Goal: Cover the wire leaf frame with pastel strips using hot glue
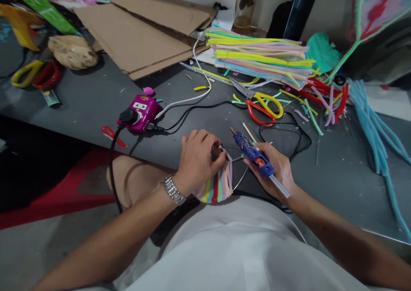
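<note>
My left hand [197,154], with a metal watch on its wrist, is closed on the top of a fan of coloured pipe-cleaner strips [215,187] fixed to a thin wire frame [239,179]. My right hand [276,171] grips a blue glue gun [253,154] with a clear glue stick at its back. The gun's nozzle points up and left, close beside the left hand's fingers. Both hands are at the near edge of the grey table [96,98], above my lap.
A purple power strip [141,112] with black and white cables lies left of the hands. Scissors with red and yellow handles [261,107] lie behind them. Stacked pipe cleaners [257,55], cardboard sheets [138,34], more scissors [35,72] and blue strands [375,128] cover the table.
</note>
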Demonstrator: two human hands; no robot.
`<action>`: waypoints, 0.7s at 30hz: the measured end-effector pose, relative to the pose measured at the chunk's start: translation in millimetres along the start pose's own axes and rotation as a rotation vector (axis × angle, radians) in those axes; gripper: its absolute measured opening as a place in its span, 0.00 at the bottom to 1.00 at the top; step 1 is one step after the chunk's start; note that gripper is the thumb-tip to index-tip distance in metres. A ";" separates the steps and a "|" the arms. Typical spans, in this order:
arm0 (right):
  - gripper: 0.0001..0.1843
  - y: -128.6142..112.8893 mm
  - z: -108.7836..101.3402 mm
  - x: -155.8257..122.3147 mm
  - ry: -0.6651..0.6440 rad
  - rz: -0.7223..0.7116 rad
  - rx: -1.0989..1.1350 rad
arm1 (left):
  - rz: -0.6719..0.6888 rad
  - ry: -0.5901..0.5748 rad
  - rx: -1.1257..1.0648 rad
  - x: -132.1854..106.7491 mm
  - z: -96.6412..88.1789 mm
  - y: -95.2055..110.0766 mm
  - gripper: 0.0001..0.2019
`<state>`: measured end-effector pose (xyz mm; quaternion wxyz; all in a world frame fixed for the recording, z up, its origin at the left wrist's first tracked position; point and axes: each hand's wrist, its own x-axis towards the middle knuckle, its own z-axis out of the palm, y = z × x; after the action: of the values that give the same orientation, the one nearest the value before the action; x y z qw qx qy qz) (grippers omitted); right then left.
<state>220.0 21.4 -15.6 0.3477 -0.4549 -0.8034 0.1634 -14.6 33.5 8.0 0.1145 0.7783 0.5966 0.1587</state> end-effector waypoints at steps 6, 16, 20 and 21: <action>0.08 -0.7 0.6 2.0 0.005 -0.007 -0.019 | -0.028 -0.008 0.069 4.3 -0.9 7.1 0.14; 0.11 0.5 0.4 1.5 0.017 0.025 0.014 | -0.017 -0.016 0.077 -0.7 0.5 4.5 0.12; 0.10 0.6 0.8 1.5 0.017 0.017 0.020 | 0.009 0.014 0.078 -2.6 -0.3 4.1 0.11; 0.09 0.3 0.6 1.7 0.016 0.017 0.024 | 0.016 0.024 0.081 -3.0 -0.2 4.0 0.11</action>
<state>219.2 23.1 -15.5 0.3581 -0.4588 -0.7947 0.1726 -11.8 29.5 9.3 0.0743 0.7852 0.5975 0.1445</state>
